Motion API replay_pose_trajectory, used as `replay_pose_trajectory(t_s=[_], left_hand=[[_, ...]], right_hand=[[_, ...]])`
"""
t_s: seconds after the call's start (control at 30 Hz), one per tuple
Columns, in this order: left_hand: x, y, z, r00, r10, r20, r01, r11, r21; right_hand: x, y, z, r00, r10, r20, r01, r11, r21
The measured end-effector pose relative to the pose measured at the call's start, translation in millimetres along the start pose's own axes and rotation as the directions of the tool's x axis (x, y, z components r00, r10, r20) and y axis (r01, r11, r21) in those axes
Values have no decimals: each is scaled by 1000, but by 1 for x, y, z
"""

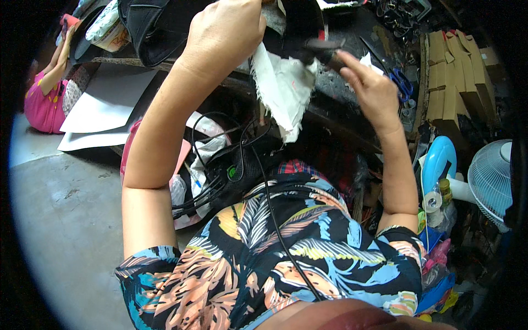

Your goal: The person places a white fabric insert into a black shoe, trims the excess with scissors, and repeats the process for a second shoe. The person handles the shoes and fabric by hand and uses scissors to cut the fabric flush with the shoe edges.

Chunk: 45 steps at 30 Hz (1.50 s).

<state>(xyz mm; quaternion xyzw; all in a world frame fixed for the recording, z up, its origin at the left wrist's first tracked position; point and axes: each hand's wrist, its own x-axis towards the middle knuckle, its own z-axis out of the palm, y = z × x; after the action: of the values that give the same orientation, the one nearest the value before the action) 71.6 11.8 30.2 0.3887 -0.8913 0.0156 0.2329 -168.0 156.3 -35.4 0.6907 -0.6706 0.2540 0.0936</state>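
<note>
My left hand [228,30] is raised at the top, its fingers curled into a fist. What it grips is hidden behind the knuckles, beside a greyish piece [273,21] at the bench. Just below that fist hangs a white cloth [286,91] with frayed edges, draped over the bench's near edge. To the right, my right hand [374,91] is closed round the handle of a dark hammer [323,50]. The hammer's head is smeared by motion and points left, over the right side of the cloth. Blue-handled scissors [402,85] lie beyond my right wrist.
A black bag [147,27] and a white tub [107,30] stand at the back left, above white sheets [110,99]. Cardboard pieces [454,77] and a fan [491,179] are on the right. Black cables [242,146] hang below the bench. A person in pink [44,107] sits far left.
</note>
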Motion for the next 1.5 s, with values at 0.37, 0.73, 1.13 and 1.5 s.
replay_pose_trajectory(t_s=[0.37,0.73,1.13,1.5], left_hand=[[-17,-27,23,985,-152,77,170,879,-445],[-65,-52,70,977,-211,18,179,776,-605],[-46,-33,88,915,359,-185,-375,925,-60],[-45,-51,78,785,610,107,-582,786,-208]], right_hand=[[-19,4,6,940,316,129,-339,907,250],[-49,40,-25,978,202,-56,-207,969,-132],[15,-28,44,908,-212,360,295,936,-193],[-24,-2,21,778,-454,434,498,867,14]])
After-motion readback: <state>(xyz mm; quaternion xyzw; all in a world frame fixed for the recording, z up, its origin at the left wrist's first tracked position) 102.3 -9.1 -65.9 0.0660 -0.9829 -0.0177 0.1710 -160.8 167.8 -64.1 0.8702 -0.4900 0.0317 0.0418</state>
